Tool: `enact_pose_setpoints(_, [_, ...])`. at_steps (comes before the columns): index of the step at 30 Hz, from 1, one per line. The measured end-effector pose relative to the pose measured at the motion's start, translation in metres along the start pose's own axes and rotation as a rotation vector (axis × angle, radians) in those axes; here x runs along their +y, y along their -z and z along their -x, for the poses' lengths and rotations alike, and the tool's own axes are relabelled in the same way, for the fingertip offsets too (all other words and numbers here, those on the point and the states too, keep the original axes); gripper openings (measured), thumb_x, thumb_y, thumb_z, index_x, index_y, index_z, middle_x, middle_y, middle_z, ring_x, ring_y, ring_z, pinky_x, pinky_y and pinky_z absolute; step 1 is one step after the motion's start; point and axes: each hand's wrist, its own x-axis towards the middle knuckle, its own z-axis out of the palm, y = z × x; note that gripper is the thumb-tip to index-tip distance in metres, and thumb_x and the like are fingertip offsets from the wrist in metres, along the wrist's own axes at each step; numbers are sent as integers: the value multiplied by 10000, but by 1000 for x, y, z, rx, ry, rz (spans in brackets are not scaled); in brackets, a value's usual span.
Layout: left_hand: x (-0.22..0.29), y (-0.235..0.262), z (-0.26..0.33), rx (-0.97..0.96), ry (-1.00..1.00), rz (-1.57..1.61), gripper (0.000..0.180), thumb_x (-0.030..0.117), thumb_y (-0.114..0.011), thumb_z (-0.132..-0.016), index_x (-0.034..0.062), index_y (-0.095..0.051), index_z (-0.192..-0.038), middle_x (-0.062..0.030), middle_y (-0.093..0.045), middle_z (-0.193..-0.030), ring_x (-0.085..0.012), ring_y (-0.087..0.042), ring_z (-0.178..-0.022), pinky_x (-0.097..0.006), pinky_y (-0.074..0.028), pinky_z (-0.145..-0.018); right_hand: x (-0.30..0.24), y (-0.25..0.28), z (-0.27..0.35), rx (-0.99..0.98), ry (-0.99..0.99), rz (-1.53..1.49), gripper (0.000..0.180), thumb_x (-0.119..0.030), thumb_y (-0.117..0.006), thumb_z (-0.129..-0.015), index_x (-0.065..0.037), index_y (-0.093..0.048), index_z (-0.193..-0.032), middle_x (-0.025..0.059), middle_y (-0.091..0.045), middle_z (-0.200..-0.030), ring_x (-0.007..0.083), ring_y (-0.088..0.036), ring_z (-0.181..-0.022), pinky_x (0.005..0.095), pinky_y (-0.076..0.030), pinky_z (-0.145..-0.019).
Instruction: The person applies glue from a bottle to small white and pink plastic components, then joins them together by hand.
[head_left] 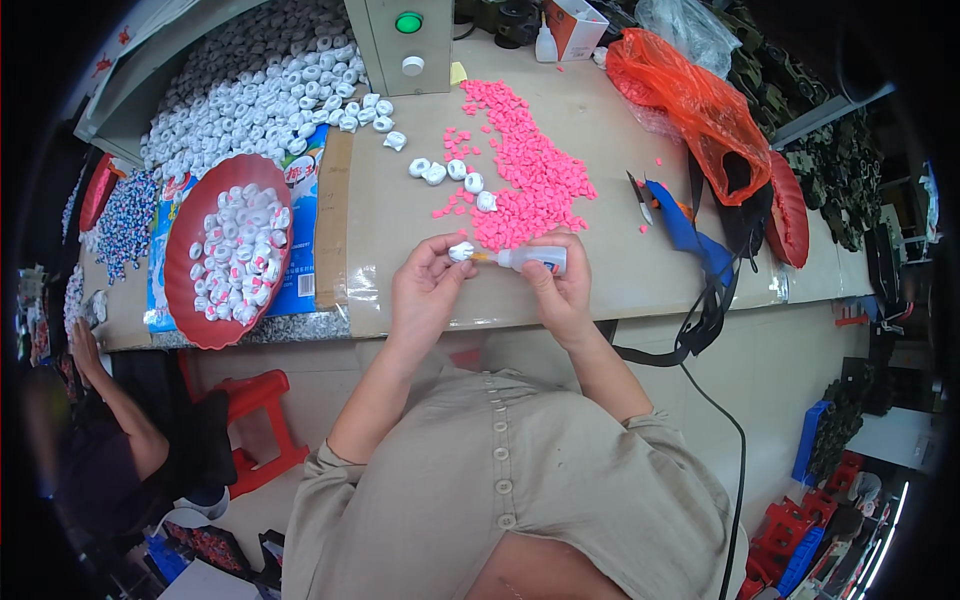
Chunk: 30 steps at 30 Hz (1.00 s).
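Between the thumb and fingers of my left hand is a small white bead-like piece. My right hand grips a clear glue bottle lying sideways, its yellowish nozzle pointing left and meeting the white piece. Just beyond my hands spreads a pile of small pink pieces. Several loose white pieces rest along the left side of that pile. Whether glue is coming out is too small to tell.
A red scalloped basin of white pieces, some with pink bits, stands left. Behind it is a large white heap beside a grey box with a green button. Right lie snips, black straps and an orange bag. Another person sits left.
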Motion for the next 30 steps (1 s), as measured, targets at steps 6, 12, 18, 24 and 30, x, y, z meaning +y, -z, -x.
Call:
enact_pose_setpoints(6, [0,1,-1,2,-6,19,260,-48,-494,-786,-56,-446,-1041,-77,-531,-931,-119,-532,-837,-240,-457,-747,-1,-2,0,11,-18,-17,188,-96,-557,-781,9,-453,-896,79,-467,-814,130,-458,-708,237,-386,-620])
enact_pose_setpoints(12, [0,1,0,-5,0,2,260,-48,-492,-787,-62,-441,-1042,-88,-532,-935,-126,-536,-846,-245,-460,-749,0,-2,1,18,-37,-20,188,-101,-558,-782,7,-452,-893,74,-460,-808,125,-456,-693,235,-383,-613])
enact_pose_setpoints(18, [1,-2,-1,19,11,34,252,-37,-495,-792,-63,-440,-1037,-101,-546,-911,-141,-556,-840,-239,-466,-738,0,-4,-1,39,8,-10,203,-100,-565,-776,8,-446,-900,73,-459,-797,129,-453,-688,239,-380,-595])
enact_pose_setpoints(24, [1,-1,0,17,9,26,249,-29,-506,-788,-56,-437,-1026,-94,-551,-905,-133,-561,-829,-243,-480,-713,-2,-5,-1,52,99,118,211,-76,-570,-767,13,-436,-904,100,-488,-804,155,-466,-685,258,-389,-582])
enact_pose_setpoints(30, [1,-1,0,38,20,28,241,-31,-503,-791,-55,-444,-1024,-99,-551,-899,-146,-562,-835,-245,-475,-719,-3,-3,-2,52,104,140,209,-66,-567,-765,14,-434,-905,108,-496,-808,167,-469,-679,269,-392,-581])
